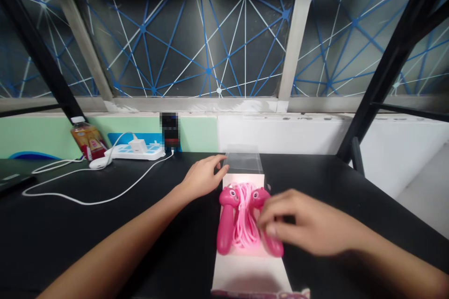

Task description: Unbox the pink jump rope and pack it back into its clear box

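A pink skipping rope [242,219] with two animal-shaped handles lies on a pale pink card tray [249,273] on the black table. My right hand [301,226] rests over the right handle, fingers curled around it. My left hand [203,177] lies flat on the table, its fingertips touching the left edge of a clear plastic box sleeve [243,162] that stands at the far end of the card tray.
At the back left stand a drink bottle [87,139], a white power strip [136,151] with a charger and a white cable [87,198] trailing over the black table [105,224]. A black frame post [382,70] rises at the right.
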Available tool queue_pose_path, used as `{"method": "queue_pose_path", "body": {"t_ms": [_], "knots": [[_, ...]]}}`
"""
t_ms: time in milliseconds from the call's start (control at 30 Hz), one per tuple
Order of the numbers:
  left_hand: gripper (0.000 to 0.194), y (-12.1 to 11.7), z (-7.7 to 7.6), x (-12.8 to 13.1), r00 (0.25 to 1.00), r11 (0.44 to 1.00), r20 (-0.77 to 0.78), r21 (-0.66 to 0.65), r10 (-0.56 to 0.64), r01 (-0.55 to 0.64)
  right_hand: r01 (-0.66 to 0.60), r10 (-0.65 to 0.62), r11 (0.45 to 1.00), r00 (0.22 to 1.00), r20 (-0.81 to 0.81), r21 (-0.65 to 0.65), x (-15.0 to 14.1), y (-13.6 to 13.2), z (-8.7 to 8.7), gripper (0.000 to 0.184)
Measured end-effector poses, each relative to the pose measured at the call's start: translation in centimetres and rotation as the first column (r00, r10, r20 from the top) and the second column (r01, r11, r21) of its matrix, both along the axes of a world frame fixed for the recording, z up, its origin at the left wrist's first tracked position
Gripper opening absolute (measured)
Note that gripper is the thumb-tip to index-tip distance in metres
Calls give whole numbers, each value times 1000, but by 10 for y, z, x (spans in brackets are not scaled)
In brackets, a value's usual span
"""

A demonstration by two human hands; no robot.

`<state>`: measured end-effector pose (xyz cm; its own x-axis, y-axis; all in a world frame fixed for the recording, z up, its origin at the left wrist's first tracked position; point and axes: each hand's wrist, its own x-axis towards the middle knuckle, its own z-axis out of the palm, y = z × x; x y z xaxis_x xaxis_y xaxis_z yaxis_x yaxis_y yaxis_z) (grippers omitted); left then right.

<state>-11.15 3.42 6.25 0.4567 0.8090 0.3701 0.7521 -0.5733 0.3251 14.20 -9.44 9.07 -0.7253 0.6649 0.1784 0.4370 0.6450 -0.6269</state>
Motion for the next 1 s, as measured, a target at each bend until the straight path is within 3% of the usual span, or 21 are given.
{"method": "queue_pose_path", "body": {"t_ms": [67,133,233,367,567,767,1000], "knots": [[32,-12,9,-4,997,997,-35,18,-74,75,276,-287,938,958,25,211,7,14,-7,21],[33,-24,17,-9,979,981,-88,-72,-186,180,370,-415,872,906,83,321,10,25,-18,28],[43,-39,23,-11,940,947,-169,-179,-296,266,366,-418,883,899,134,295,8,32,-32,44],[38,-45,22,-9,930,944,-218,-214,-295,249,388,-411,894,909,64,226,0,33,-41,33],[36,-42,24,-14,938,945,-214,-244,-273,219,429,-434,893,901,11,136,-3,35,-37,28],[42,-43,22,-16,940,926,-194,-311,-281,212,413,-438,885,895,84,214,-1,32,-36,24],[38,-43,22,-14,936,929,-190,-284,-297,237,381,-460,842,877,140,381,-7,29,-38,25]]}}
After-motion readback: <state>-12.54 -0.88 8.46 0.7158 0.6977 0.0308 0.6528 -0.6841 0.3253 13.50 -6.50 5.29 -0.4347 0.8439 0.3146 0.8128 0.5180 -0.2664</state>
